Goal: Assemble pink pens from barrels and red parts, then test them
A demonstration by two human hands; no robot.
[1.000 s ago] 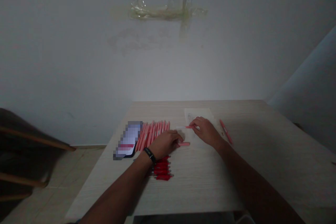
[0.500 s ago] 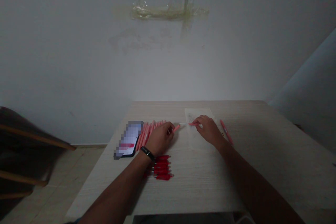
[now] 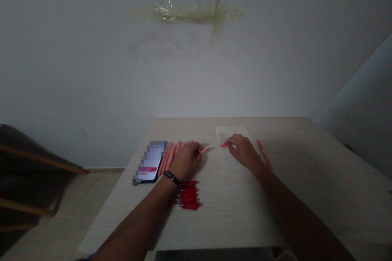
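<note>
My left hand (image 3: 185, 162) is closed on a pink pen barrel (image 3: 205, 149), whose end points right. In my right hand (image 3: 244, 151), the fingers pinch a pink pen piece (image 3: 225, 145) with a thin whitish refill (image 3: 214, 145) sticking out to the left. The refill's tip meets the barrel's end; whether it is inside I cannot tell. Beside and partly behind my left hand lies a row of several pink pens (image 3: 166, 158). Several red pens (image 3: 190, 195) lie below my left wrist, partly hidden by it. A black band (image 3: 172, 178) circles that wrist.
A phone (image 3: 151, 161) with a blurred screen lies left of the pink pens. Under my right hand is a pale sheet (image 3: 222, 131). Another pink pen (image 3: 264, 153) lies right of it. The wooden table (image 3: 232, 220) meets the wall; a chair (image 3: 30, 151) stands at left.
The barrel in my left hand and the refill in my right hand have come into line, and the gap between them has closed. Both hands have hardly moved.
</note>
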